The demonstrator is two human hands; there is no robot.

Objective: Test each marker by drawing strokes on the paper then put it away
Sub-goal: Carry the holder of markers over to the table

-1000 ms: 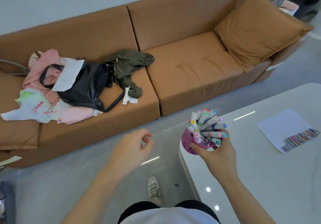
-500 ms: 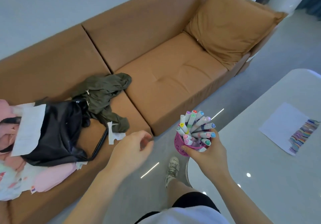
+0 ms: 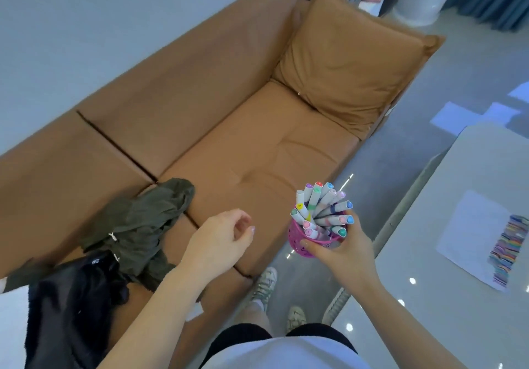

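Observation:
My right hand (image 3: 342, 251) grips a pink mesh cup (image 3: 299, 240) filled with several white markers (image 3: 323, 210) whose coloured caps point up. I hold the cup in the air over the floor, between the sofa and the table. To the left of the cup my left hand (image 3: 221, 238) hovers with loosely curled fingers and holds nothing. A white sheet of paper (image 3: 469, 234) lies on the grey table (image 3: 458, 311) at the right, with rows of coloured strokes (image 3: 508, 250) along its right edge.
A tan sofa (image 3: 243, 145) fills the middle, with a tan cushion (image 3: 352, 59) at its right end. An olive garment (image 3: 146, 222) and a black bag (image 3: 71, 305) lie on its left seat. My feet in light shoes (image 3: 264, 283) stand on the grey floor.
The view has swung right and closer to the sofa; the pink clothes have left view. My right hand still holds the cup of markers, and my left hand stays loosely curled beside it.

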